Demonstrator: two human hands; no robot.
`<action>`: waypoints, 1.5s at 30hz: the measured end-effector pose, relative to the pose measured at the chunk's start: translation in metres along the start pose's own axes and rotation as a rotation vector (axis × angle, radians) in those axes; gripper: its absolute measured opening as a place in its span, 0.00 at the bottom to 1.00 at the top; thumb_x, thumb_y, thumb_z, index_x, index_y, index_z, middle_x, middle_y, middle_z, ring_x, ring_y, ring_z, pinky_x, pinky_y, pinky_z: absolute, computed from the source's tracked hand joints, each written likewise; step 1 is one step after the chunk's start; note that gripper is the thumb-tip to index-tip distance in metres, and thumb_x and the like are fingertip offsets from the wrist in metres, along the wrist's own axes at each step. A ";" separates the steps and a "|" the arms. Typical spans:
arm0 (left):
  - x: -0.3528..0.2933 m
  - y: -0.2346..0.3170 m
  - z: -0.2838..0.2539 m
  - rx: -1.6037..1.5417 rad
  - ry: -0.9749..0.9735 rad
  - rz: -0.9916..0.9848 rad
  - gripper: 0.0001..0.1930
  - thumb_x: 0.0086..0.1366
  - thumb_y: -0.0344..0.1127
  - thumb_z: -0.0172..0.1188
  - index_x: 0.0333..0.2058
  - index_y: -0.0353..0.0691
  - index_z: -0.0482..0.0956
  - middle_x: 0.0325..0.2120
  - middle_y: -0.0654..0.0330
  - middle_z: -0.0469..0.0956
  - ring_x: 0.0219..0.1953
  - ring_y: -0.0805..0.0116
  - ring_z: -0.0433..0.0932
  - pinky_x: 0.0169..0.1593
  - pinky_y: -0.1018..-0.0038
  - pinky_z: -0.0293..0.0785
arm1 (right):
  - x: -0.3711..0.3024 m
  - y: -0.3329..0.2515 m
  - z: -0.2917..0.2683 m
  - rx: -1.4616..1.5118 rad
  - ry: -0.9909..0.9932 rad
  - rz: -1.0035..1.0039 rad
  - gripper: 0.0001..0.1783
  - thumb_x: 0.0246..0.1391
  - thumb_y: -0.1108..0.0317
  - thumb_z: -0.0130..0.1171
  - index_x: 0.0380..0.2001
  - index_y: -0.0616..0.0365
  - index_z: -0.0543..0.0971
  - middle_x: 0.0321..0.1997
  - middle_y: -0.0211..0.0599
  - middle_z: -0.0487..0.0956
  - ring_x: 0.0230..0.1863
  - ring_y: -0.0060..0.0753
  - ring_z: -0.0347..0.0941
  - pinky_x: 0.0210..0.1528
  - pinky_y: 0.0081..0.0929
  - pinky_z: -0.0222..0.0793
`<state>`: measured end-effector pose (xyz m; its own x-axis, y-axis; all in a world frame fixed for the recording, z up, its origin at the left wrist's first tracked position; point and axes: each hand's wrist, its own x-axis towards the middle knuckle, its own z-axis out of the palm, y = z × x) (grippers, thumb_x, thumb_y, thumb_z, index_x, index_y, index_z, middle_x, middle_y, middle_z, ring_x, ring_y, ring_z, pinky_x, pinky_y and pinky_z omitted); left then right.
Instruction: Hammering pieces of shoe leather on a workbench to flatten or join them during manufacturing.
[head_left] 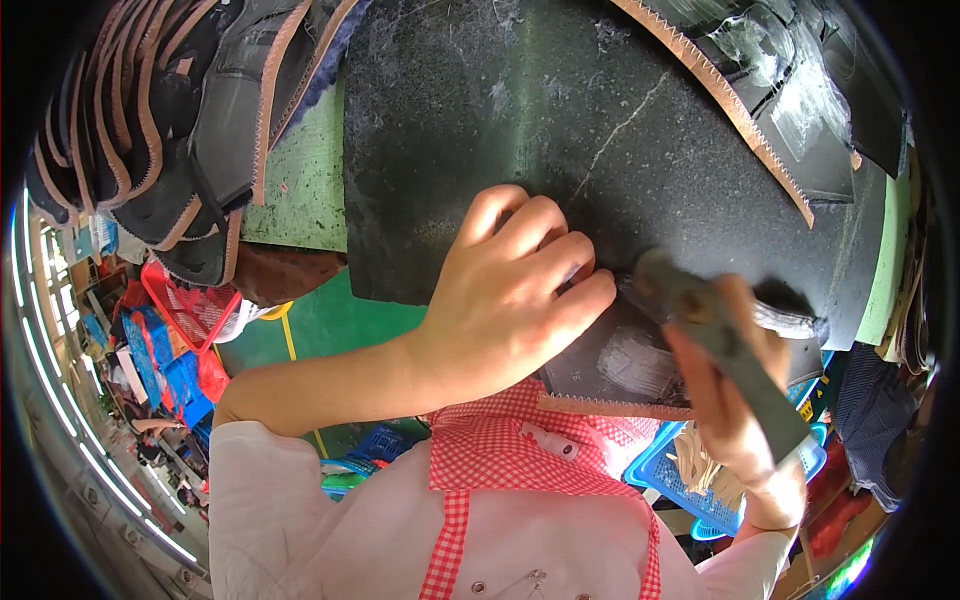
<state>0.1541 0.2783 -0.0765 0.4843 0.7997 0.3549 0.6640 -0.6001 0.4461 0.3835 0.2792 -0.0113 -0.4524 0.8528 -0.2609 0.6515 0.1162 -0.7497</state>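
My right hand [735,370] is wrapped round a hammer [745,375], its metal head greyish and partly blurred. Below the hammer lies a black leather piece [635,362] with a whitish smear of glue and a tan, zigzag-stitched edge along its near side. My left hand [520,290] has its fingers curled down at the far left edge of this piece, pressing it onto a dark slab [430,150]. Its fingertips are mostly hidden.
Stacked black pieces with tan stitched edges [130,110] lie at the far left. More glue-smeared pieces [800,110] sit at the far right. A blue basket [660,470] with pale strips is low on the right; a red basket [185,300] stands left.
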 end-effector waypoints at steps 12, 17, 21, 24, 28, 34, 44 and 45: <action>-0.001 0.007 -0.002 0.025 -0.061 0.031 0.09 0.50 0.34 0.64 0.32 0.46 0.83 0.29 0.68 0.76 0.35 0.66 0.74 0.50 0.60 0.68 | 0.016 -0.009 -0.009 -0.123 -0.015 -0.072 0.07 0.63 0.76 0.57 0.42 0.62 0.73 0.26 0.51 0.72 0.23 0.53 0.74 0.23 0.35 0.66; -0.003 -0.010 -0.005 -0.076 -0.056 0.040 0.11 0.46 0.37 0.71 0.31 0.48 0.84 0.31 0.69 0.76 0.38 0.65 0.74 0.51 0.60 0.66 | 0.012 -0.008 0.002 -0.219 -0.147 -0.091 0.04 0.64 0.77 0.54 0.40 0.63 0.72 0.27 0.52 0.71 0.23 0.58 0.71 0.22 0.37 0.62; -0.005 -0.013 -0.001 -0.084 -0.084 -0.109 0.15 0.45 0.45 0.76 0.30 0.50 0.84 0.35 0.69 0.76 0.45 0.63 0.72 0.51 0.59 0.64 | 0.020 -0.006 -0.010 -0.055 -0.151 -0.040 0.06 0.64 0.74 0.57 0.40 0.64 0.72 0.25 0.50 0.72 0.23 0.58 0.71 0.23 0.37 0.64; -0.011 -0.011 -0.007 -0.071 -0.081 -0.129 0.14 0.46 0.45 0.76 0.30 0.50 0.83 0.36 0.68 0.76 0.45 0.62 0.72 0.52 0.58 0.64 | 0.023 -0.026 -0.014 -0.175 -0.087 -0.128 0.04 0.63 0.75 0.56 0.39 0.64 0.74 0.30 0.51 0.76 0.23 0.53 0.72 0.27 0.37 0.67; -0.011 -0.009 -0.009 -0.124 -0.077 -0.153 0.19 0.46 0.45 0.76 0.35 0.48 0.80 0.43 0.61 0.74 0.48 0.56 0.70 0.54 0.54 0.65 | 0.023 0.018 0.000 -0.188 -0.044 -0.336 0.13 0.62 0.73 0.59 0.49 0.63 0.77 0.29 0.43 0.77 0.24 0.45 0.75 0.28 0.38 0.70; -0.006 0.001 0.003 -0.418 -0.037 0.135 0.15 0.56 0.39 0.71 0.37 0.41 0.75 0.36 0.59 0.78 0.49 0.56 0.77 0.51 0.58 0.74 | 0.010 0.026 -0.049 0.369 0.441 0.286 0.09 0.66 0.68 0.58 0.46 0.59 0.77 0.20 0.17 0.63 0.17 0.08 0.54 0.17 0.17 0.45; -0.074 -0.181 -0.183 0.156 0.521 -0.639 0.18 0.64 0.33 0.66 0.51 0.38 0.74 0.38 0.59 0.79 0.41 0.65 0.78 0.50 0.70 0.73 | 0.047 0.048 -0.099 0.219 0.735 0.149 0.10 0.62 0.65 0.65 0.30 0.57 0.77 0.20 0.15 0.68 0.19 0.11 0.56 0.21 0.19 0.48; -0.072 -0.179 -0.172 0.370 0.434 -0.596 0.22 0.63 0.32 0.67 0.54 0.38 0.74 0.39 0.55 0.78 0.43 0.59 0.79 0.52 0.67 0.73 | 0.051 0.045 -0.098 0.178 0.731 0.105 0.09 0.62 0.66 0.65 0.33 0.59 0.78 0.23 0.17 0.70 0.22 0.12 0.59 0.23 0.20 0.52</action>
<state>-0.0980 0.3250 -0.0404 -0.2215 0.8580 0.4635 0.9215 0.0286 0.3873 0.4497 0.3781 0.0010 0.1662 0.9823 0.0867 0.5328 -0.0155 -0.8461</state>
